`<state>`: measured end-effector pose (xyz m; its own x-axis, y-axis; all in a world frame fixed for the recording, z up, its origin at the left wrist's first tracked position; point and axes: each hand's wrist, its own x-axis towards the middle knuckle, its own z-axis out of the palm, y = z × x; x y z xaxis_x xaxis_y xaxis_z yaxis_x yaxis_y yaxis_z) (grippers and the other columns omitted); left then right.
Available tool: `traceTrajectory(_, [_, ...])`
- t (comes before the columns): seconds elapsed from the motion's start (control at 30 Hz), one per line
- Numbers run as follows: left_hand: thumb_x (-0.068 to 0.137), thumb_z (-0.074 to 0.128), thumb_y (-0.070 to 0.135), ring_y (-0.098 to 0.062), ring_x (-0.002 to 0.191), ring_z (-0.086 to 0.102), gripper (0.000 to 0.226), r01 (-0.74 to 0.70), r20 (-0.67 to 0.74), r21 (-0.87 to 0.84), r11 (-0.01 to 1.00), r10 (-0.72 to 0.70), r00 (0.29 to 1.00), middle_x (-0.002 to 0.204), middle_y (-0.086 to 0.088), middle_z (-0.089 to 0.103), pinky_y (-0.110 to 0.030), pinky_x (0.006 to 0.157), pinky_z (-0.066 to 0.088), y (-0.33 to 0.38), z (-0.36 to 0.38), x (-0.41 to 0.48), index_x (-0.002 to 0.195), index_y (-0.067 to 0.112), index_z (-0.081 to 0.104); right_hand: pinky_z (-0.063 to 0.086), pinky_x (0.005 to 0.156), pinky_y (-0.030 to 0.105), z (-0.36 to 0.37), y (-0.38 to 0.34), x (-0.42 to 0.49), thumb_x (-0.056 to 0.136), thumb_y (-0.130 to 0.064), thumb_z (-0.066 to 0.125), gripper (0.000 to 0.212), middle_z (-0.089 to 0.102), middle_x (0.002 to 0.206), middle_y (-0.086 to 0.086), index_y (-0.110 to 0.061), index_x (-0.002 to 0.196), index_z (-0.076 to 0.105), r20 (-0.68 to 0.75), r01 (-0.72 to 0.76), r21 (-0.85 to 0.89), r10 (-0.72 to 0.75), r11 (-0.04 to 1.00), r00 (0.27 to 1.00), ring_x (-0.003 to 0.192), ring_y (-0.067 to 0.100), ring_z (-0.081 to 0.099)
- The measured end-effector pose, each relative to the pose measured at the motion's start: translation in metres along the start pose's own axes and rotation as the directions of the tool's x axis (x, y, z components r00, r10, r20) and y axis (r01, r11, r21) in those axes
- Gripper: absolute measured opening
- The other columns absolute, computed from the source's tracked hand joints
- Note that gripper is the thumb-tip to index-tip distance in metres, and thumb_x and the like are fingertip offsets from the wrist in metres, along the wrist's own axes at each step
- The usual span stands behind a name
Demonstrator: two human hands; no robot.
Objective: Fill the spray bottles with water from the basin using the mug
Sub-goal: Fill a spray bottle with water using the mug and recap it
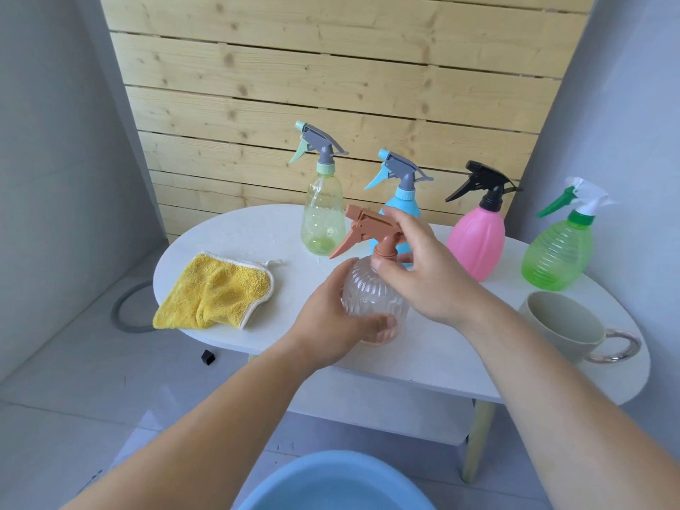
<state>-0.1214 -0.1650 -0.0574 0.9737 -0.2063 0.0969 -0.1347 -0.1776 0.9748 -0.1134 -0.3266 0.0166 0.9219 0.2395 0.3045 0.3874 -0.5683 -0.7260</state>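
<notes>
White oval table (228,230); round blue plastic basin (331,480) below its near edge. Mid-table, clear ribbed spray bottle with terracotta trigger head (371,292), body gripped by left hand (331,325), neck collar pinched by right hand (423,266). Upright beige mug with glossy handle (559,325) at near right.

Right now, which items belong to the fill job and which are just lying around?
Job: clear bottle, gripped by left hand and right hand; yellow-green bottle; blue bottle; pink bottle; green bottle; mug; basin.
Lying about: yellow cloth; black cube and grey ring on the floor.
</notes>
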Motion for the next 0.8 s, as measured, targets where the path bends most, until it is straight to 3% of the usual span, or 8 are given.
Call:
traceTrajectory(0.07, [0.063,0.088,0.024,0.004,0.107,0.065,0.083,-0.001,-0.01,0.002,1.0,0.001,1.0,0.122,0.015,0.07,-0.02,0.081,0.058,0.001,0.001,0.0,0.139,0.037,0.055,0.047,0.101,0.025,-0.002,0.002,0.001,0.093,-0.019,0.065,0.051,0.059,0.109,-0.016,-0.028,0.14,0.047,-0.007,0.01,0.02,-0.01,1.0,1.0,0.11,0.003,0.057])
traceTrajectory(0.17, [0.066,0.089,0.021,0.005,0.105,0.065,0.078,-0.003,-0.011,0.021,1.0,0.003,1.0,0.119,0.017,0.071,-0.021,0.085,0.057,0.0,0.0,0.0,0.135,0.039,0.057,0.046,0.083,0.016,0.002,0.002,0.0,0.088,-0.019,0.072,0.032,0.06,0.091,-0.015,-0.039,0.106,0.054,-0.078,0.054,0.003,-0.053,0.999,0.996,0.092,0.0,0.059])
traceTrajectory(0.23, [0.072,0.091,0.012,0.006,0.104,0.065,0.075,-0.008,-0.005,0.034,0.999,0.008,1.0,0.119,0.016,0.071,-0.022,0.086,0.057,0.0,0.0,0.001,0.133,0.039,0.057,0.044,0.083,0.012,0.005,0.002,-0.001,0.089,-0.018,0.071,0.035,0.06,0.092,-0.012,-0.042,0.108,0.052,-0.079,0.066,0.039,-0.063,0.997,0.995,0.094,-0.002,0.058])
traceTrajectory(0.33, [0.065,0.091,0.021,0.004,0.104,0.066,0.078,-0.008,-0.013,0.038,0.999,0.008,1.0,0.118,0.016,0.071,-0.026,0.089,0.057,0.0,0.0,0.002,0.132,0.041,0.056,0.051,0.099,0.031,-0.001,0.006,0.0,0.092,-0.012,0.066,0.036,0.066,0.092,-0.018,-0.028,0.123,0.058,-0.001,0.022,0.167,-0.022,0.986,1.0,0.105,0.003,0.065])
traceTrajectory(0.47, [0.059,0.088,0.032,-0.002,0.111,0.065,0.08,0.003,-0.033,0.056,0.998,-0.001,0.999,0.12,0.018,0.07,-0.038,0.099,0.058,-0.001,0.001,0.002,0.13,0.046,0.057,0.05,0.102,0.051,-0.003,0.009,0.003,0.088,-0.004,0.07,0.027,0.068,0.084,-0.015,-0.027,0.101,0.066,0.001,-0.011,0.312,0.011,0.95,1.0,0.105,0.021,0.071])
traceTrajectory(0.57, [0.057,0.09,0.034,0.0,0.11,0.064,0.075,0.008,-0.058,0.07,0.998,-0.004,0.998,0.117,0.02,0.069,-0.037,0.098,0.058,0.0,0.001,0.001,0.121,0.052,0.054,0.052,0.1,0.051,0.002,0.01,0.003,0.084,-0.002,0.073,0.025,0.068,0.084,-0.009,-0.025,0.086,0.065,-0.055,-0.004,0.324,0.024,0.946,0.998,0.102,0.024,0.072])
traceTrajectory(0.8, [0.049,0.093,0.04,-0.004,0.115,0.064,0.094,0.031,-0.051,0.077,0.997,-0.028,0.998,0.122,0.014,0.066,-0.043,0.1,0.058,0.002,-0.001,0.002,0.134,0.041,0.053,0.05,0.104,0.048,-0.003,0.012,0.003,0.083,-0.005,0.076,0.021,0.074,0.092,-0.001,-0.023,0.088,0.067,-0.022,-0.047,0.36,0.059,0.932,0.998,0.106,0.024,0.071])
